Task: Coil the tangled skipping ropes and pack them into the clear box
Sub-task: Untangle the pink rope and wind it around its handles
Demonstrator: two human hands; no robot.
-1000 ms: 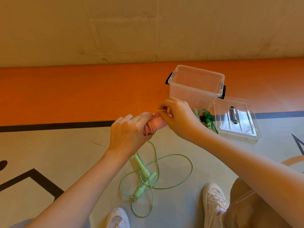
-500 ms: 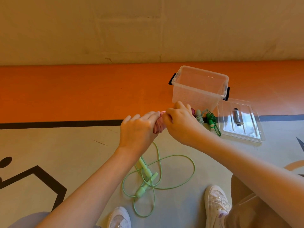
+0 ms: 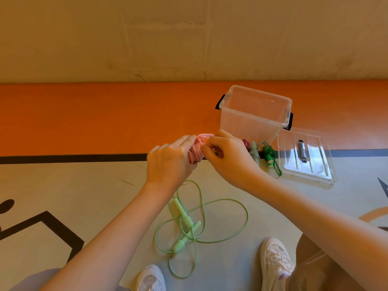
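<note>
While your left hand (image 3: 168, 162) gripped the pink rope (image 3: 197, 150) coil to keep it tight, your right hand (image 3: 226, 158) pinched its cord, probably tucking the end before the clear box (image 3: 252, 114).

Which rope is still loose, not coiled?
The light green rope, sprawled on the floor near the shoes; the pink rope and those by the box are bundled.

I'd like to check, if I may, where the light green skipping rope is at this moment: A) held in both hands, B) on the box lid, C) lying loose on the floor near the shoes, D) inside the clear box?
C: the light green skipping rope sprawls uncoiled on the floor by the shoes.
</note>
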